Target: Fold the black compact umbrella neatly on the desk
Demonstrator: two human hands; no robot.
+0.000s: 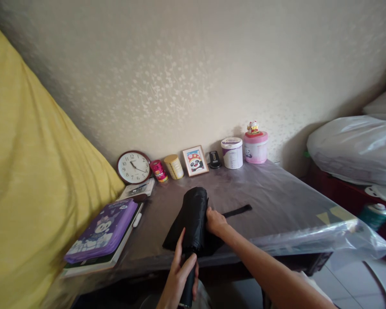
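A black folding umbrella (194, 214) points away from me over the near edge of the table, its cloth partly gathered and loose on both sides. My left hand (182, 274) is wrapped round its dark handle, with the index finger stretched up along the cloth. On the right side of the cloth, my right hand (216, 222) is closed with its fingers gripping a fold. A black strap (238, 211) sticks out to the right beyond that hand. The fingertips of my right hand are partly hidden by the cloth.
Along the wall stand a clock (134, 167), a pink can (158, 171), a yellow-lidded can (174, 166), a framed panda picture (195, 161), a white tub (232, 153) and a pink tub (256, 148). A purple case (103, 229) lies left. Plastic sheeting (276, 201) covers the table.
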